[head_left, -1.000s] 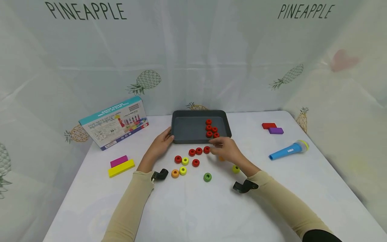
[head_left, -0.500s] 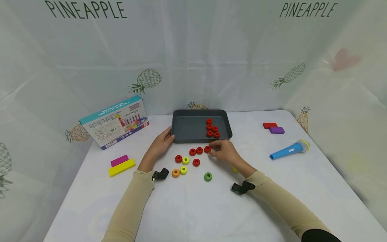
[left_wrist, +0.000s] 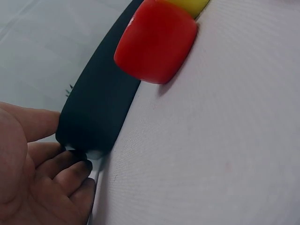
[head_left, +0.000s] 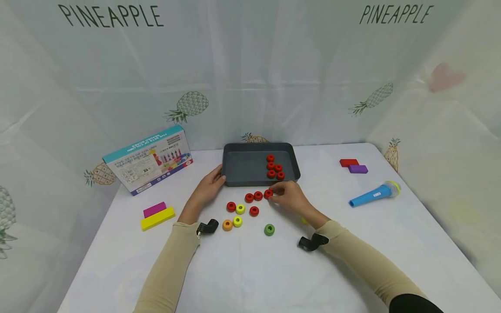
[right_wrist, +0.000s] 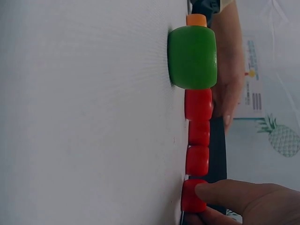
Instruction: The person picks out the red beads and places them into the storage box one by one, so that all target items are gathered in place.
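My left hand (head_left: 209,187) grips the near left corner of a dark grey baking tray (head_left: 244,167), thumb on one side and fingers on the other in the left wrist view. Inside the tray, on its right half, lie several red beads (head_left: 270,165). Just in front of the tray, my right hand (head_left: 290,196) pinches a red bead (right_wrist: 189,199) between thumb and fingers. That bead sits at the right end of a short row with two more red beads (head_left: 253,196). Low in the right wrist view, the thumb (right_wrist: 229,193) lies against its side.
Nearer me are loose red, yellow (head_left: 237,221), orange (head_left: 227,224) and green beads (head_left: 269,229). A toy carton (head_left: 150,161) stands back left, above magenta and yellow blocks (head_left: 158,218). At right lie a blue toy microphone (head_left: 369,196) and red and purple blocks (head_left: 358,169).
My right hand has moved slightly left and down, and its fingers have closed on the red bead at the row's right end. The left hand stays at the tray corner.
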A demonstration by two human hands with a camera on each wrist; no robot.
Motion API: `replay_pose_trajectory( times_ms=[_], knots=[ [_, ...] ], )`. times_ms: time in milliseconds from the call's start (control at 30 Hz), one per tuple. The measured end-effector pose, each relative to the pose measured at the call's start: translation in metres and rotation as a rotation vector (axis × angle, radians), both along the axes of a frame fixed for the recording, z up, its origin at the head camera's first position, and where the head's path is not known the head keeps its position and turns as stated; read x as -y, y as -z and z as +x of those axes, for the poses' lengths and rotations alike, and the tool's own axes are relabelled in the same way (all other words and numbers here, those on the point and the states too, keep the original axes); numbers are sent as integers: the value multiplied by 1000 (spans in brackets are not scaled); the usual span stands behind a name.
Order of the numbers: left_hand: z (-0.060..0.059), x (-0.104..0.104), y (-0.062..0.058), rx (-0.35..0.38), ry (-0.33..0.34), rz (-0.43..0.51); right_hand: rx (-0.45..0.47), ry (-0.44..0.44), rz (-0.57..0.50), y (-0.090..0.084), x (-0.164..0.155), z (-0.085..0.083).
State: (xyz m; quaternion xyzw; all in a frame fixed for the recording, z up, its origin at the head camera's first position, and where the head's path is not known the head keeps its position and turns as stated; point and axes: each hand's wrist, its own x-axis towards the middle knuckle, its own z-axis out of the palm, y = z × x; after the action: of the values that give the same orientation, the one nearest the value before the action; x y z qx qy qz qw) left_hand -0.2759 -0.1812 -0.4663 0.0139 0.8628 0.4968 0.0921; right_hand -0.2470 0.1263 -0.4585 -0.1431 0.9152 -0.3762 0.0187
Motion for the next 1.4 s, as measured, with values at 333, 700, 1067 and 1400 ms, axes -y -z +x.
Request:
replay_pose_trajectory(
  times_ms=[333, 700, 1067, 1400],
  knots=[
    [0, 0, 3, 3, -4, -6, 25, 8, -29, -10, -2, 5],
    [-1, 0, 2, 4, 10, 25, 36, 29, -75, -45, -14, -18],
    [-2, 0, 3, 4, 3, 34, 35, 79, -78, -64, -15, -43],
    [-1, 2, 3, -18, 12, 35, 10, 148, -60, -58, -17, -70]
  ],
)
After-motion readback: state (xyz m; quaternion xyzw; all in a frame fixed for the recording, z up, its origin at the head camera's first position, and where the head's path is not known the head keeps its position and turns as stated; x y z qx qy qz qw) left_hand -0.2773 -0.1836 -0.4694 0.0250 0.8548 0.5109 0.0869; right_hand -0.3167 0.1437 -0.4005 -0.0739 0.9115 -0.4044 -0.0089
